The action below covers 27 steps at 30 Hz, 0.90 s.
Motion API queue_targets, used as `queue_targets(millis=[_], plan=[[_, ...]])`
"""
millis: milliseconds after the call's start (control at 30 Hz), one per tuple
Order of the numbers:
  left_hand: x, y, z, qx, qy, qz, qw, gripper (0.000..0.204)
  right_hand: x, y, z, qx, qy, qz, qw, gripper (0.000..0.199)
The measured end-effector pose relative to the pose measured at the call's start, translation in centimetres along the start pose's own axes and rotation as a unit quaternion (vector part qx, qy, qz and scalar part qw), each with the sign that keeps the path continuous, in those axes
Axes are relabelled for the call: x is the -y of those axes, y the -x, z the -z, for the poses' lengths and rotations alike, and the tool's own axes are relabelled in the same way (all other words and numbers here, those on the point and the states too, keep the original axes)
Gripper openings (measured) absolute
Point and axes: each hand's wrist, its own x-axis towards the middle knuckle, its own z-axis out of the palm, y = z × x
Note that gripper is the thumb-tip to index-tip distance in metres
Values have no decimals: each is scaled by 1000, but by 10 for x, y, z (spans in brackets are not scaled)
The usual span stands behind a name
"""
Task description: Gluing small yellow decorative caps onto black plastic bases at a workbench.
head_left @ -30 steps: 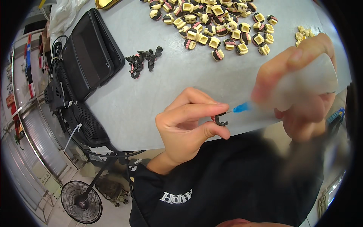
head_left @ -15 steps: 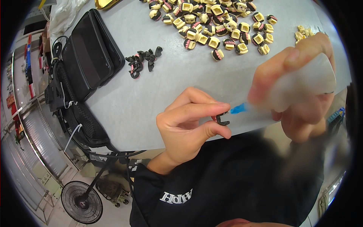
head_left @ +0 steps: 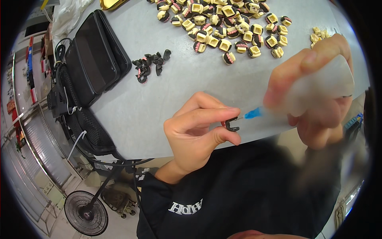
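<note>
Between the thumb and fingers of my left hand (head_left: 199, 125) is a small black curved piece (head_left: 232, 126), its hollow side turned to the right. My right hand (head_left: 324, 59) is closed round a whitish translucent squeeze bottle (head_left: 320, 85), blurred by closeness to the camera. A blue needle tip (head_left: 252, 113) points left from the bottle, its thin needle reaching to the upper edge of the black piece. Whether the needle touches it, I cannot tell. Several similar black pieces (head_left: 149, 65) lie in a small pile on the grey table (head_left: 187, 79).
Many cream-and-black figurine heads (head_left: 225, 44) with pink parts spread over the far table. Small cream pieces (head_left: 316, 36) lie at the far right. A black tablet-like device (head_left: 97, 51) and a black mesh pouch (head_left: 95, 131) line the left edge. A fan (head_left: 86, 213) stands below left.
My left hand and the black piece have shifted slightly left. The blue tip has moved a little right and up, so more of the thin needle shows between them.
</note>
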Motion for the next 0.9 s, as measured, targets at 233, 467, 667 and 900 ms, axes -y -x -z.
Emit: queue_targets(millis=[233, 467, 667, 900], plan=[[0, 1, -1, -19, 42, 19, 999, 35, 1, 0, 7, -28, -13, -23, 999, 40], [1, 2, 1, 2, 4, -7, 1000, 38, 2, -5, 6, 21, 5, -35, 999, 41], [1, 2, -1, -2, 2, -8, 1000, 39, -1, -10, 7, 44, 5, -19, 999, 40], [-2, 2, -2, -8, -8, -1, 1000, 38, -6, -8, 7, 66, 20, 9, 998, 38]])
